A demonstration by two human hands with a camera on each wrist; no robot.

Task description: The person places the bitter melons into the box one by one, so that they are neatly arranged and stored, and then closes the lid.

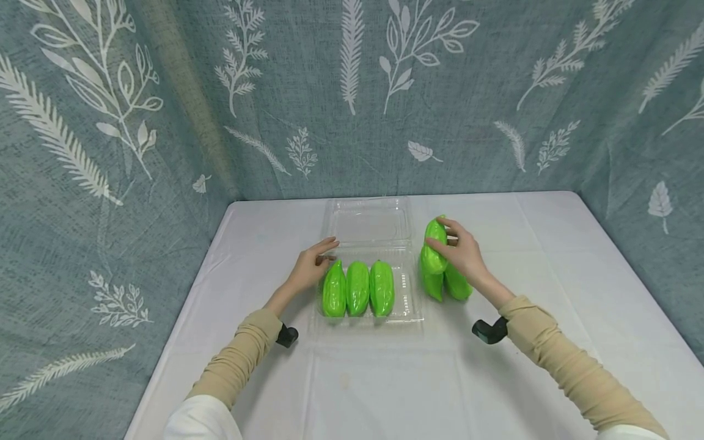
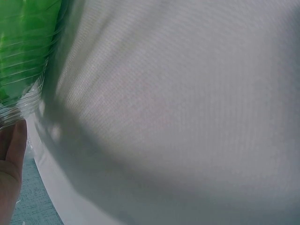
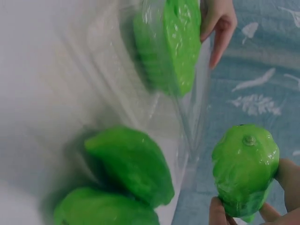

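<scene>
My right hand pinches a glossy, bumpy green gourd between thumb and fingers. In the right wrist view the held gourd shows its round stem scar. Two more gourds lie on the table below it, partly hidden by it. Three gourds lie side by side in a clear plastic clamshell box, whose lid is folded back. At the box's left rim is my left hand, its fingers loosely extended. In the left wrist view its fingertips touch the ribbed plastic wall.
A white cloth covers the table. Blue-green curtains with white leaf prints hang behind it and on both sides. The box has bare floor to the right of its gourds. A black wrist camera sits under the right wrist.
</scene>
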